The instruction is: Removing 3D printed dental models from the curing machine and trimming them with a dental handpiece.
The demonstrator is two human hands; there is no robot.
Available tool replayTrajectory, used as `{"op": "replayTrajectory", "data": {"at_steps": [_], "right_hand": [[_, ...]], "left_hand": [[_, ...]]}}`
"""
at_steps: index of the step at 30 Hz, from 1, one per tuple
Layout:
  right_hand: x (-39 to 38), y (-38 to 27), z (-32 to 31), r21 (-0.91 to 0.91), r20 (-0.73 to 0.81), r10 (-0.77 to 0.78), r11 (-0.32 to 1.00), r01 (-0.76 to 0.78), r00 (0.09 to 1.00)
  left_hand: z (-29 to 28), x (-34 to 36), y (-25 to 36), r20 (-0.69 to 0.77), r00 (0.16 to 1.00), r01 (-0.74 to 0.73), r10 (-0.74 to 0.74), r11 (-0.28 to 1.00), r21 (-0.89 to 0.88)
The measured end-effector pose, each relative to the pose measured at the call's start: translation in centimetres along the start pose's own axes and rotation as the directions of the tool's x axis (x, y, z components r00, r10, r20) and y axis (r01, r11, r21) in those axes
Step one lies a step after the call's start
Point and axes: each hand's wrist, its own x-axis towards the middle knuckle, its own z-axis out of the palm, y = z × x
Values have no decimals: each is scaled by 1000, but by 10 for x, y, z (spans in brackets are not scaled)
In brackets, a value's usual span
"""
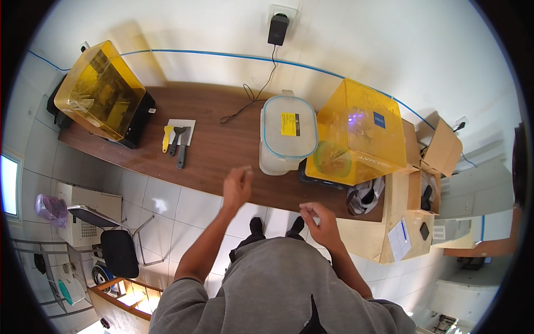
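My left hand [238, 186] hovers at the front edge of the brown wooden table [211, 156], fingers loosely bent and apart, empty. My right hand [318, 218] is just off that edge, open with bent fingers. A translucent lidded container [288, 131] with a blue-rimmed lid stands beyond both hands. Right of it is a machine under a yellow clear cover [356, 136], with small purple lights showing. To the left, yellow [166, 139] and dark scrapers [181, 153] lie on a white sheet [186, 125].
A second yellow-covered machine [103, 92] stands at the table's left end. A black chair [117, 250] is on the tiled floor. Right are cardboard boxes [442, 145], a dark-grey bundle [364, 197] and paper [399, 239]. A black adapter [278, 29] hangs from a wall socket, its cable trailing onto the table.
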Motion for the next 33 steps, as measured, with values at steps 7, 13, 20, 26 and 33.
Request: {"op": "replayTrajectory", "data": {"at_steps": [7, 13, 20, 26, 33], "right_hand": [[70, -72, -2, -481, -165, -513, 788, 385, 843], [119, -56, 14, -599, -84, -439, 739, 307, 894], [127, -33, 23, -673, -44, -441, 677, 299, 897], [132, -29, 33, -695, -101, -504, 653, 302, 858], [134, -14, 41, -698, -246, -567, 666, 262, 786]], "left_hand": [[-29, 154, 84, -135, 962, -261, 237, 943, -208], [13, 224, 117, 200, 912, -321, 358, 927, -195], [25, 224, 131, 431, 890, -193, 150, 979, 60], [29, 221, 132, 366, 912, -245, 187, 962, 120], [36, 222, 152, 524, 833, -218, 179, 976, 12]]}}
